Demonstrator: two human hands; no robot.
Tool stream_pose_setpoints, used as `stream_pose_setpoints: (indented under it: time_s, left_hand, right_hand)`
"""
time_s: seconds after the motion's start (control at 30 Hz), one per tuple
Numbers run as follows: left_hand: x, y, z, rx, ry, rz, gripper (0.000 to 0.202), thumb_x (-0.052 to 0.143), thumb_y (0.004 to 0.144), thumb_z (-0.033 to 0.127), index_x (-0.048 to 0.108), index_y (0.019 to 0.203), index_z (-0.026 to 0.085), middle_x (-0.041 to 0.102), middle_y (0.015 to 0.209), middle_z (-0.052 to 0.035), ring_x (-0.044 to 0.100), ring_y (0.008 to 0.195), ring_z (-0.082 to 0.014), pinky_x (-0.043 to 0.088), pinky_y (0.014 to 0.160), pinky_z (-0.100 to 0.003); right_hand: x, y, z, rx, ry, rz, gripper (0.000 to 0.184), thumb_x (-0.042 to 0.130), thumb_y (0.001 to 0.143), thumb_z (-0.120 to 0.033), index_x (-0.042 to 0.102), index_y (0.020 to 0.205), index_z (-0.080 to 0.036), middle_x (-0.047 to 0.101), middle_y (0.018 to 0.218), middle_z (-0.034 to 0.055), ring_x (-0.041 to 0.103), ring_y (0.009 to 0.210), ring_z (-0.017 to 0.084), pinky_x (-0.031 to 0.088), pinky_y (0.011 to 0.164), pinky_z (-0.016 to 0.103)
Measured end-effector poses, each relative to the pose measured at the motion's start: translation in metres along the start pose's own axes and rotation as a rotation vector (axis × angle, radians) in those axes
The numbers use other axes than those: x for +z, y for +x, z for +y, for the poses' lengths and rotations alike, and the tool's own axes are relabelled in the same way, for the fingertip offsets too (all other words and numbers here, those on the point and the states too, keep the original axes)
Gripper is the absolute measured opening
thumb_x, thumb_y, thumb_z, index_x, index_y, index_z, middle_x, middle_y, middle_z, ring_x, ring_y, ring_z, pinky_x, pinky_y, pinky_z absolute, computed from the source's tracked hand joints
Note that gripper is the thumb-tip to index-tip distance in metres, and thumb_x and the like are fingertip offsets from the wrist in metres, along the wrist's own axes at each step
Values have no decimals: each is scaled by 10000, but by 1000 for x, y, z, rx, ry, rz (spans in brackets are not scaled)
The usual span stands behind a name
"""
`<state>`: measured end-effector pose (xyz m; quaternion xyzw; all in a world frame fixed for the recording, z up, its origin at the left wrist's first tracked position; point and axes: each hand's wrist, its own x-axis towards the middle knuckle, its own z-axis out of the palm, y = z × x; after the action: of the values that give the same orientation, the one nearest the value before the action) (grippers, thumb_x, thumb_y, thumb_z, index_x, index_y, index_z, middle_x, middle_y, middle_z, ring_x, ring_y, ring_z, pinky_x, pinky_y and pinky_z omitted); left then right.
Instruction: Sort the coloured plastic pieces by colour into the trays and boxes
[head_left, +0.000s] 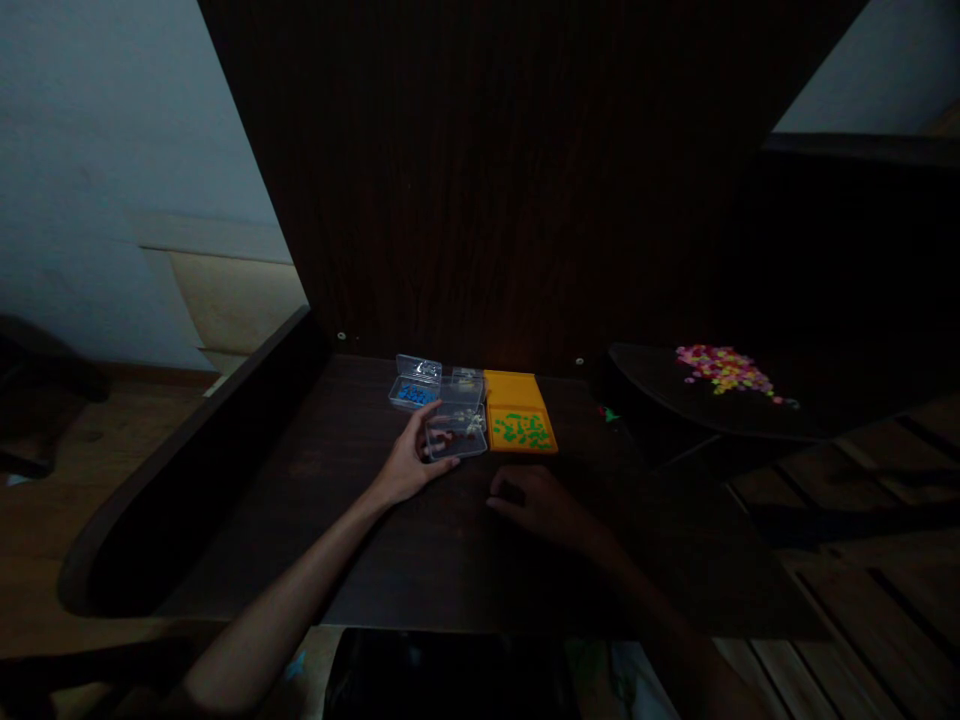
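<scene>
My left hand point(409, 462) grips the left side of a clear plastic box point(471, 452), thumb along its front edge and fingers at the back. Small dark reddish and pale pieces lie in this box; its clear lid stands open behind. Just behind it on the left is a small clear box point(395, 396) of blue pieces point(416, 393), lid raised. On the right, touching or nearly so, sits an open orange box point(512, 389) with green pieces point(523, 430) scattered inside. My right hand point(536, 497) is curled in shadow in front of it, fingertips together; whatever they hold is hidden.
A dark wooden desk point(420, 560) has a raised side panel point(187, 475) at left and a tall back panel point(525, 200). At right, a dark surface point(652, 385) carries a pile of pink and yellow pieces point(724, 368). A small green and red bit point(609, 413) lies near it.
</scene>
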<state>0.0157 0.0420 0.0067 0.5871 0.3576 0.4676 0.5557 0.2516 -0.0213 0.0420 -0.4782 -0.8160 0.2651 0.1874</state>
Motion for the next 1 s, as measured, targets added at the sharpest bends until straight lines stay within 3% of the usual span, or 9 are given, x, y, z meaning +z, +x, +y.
stream_pose_setpoints:
  time_s: [0.23, 0.37, 0.53, 0.77, 1.0]
  left_hand:
    - [2, -3, 2, 38, 42, -61, 872, 831, 684, 226, 370, 1423, 249, 541, 1286, -115, 612, 1058, -213, 528, 975, -463]
    - [2, -5, 2, 34, 65, -94, 886, 827, 695, 221, 351, 1442, 243, 554, 1260, -112, 607, 1068, -214, 523, 984, -454]
    - [3, -7, 1, 45, 69, -119, 865, 825, 698, 219, 372, 1434, 254, 538, 1273, -110, 604, 1066, -209, 536, 970, -439]
    - [5, -8, 3, 45, 72, -122, 847, 825, 691, 224, 396, 1420, 255, 541, 1275, -100, 599, 1065, -205, 546, 962, -420]
    - [5, -7, 3, 32, 28, -103, 869, 836, 676, 218, 385, 1417, 262, 533, 1268, -100, 605, 1054, -202, 532, 982, -448]
  right_hand:
    - [-18, 22, -2, -43, 60, 172, 81, 719, 843, -275, 698, 843, -196, 717, 836, 14, 637, 756, 155, 449, 703, 263]
    - [-17, 35, -1, -67, 13, 184, 36, 696, 854, -219, 724, 863, -198, 729, 839, 19, 642, 755, 153, 450, 715, 267]
    - [-9, 48, 4, -59, -65, 182, 119, 701, 814, -154, 733, 917, -205, 740, 870, 22, 646, 738, 154, 463, 731, 282]
    - [-6, 54, 9, -145, -37, 161, 89, 715, 826, -183, 756, 900, -208, 721, 947, 40, 663, 865, 172, 485, 800, 298]
    - [-11, 48, 6, -12, -257, 201, 144, 626, 843, -159, 763, 865, -198, 641, 841, 39, 591, 770, 163, 430, 689, 269]
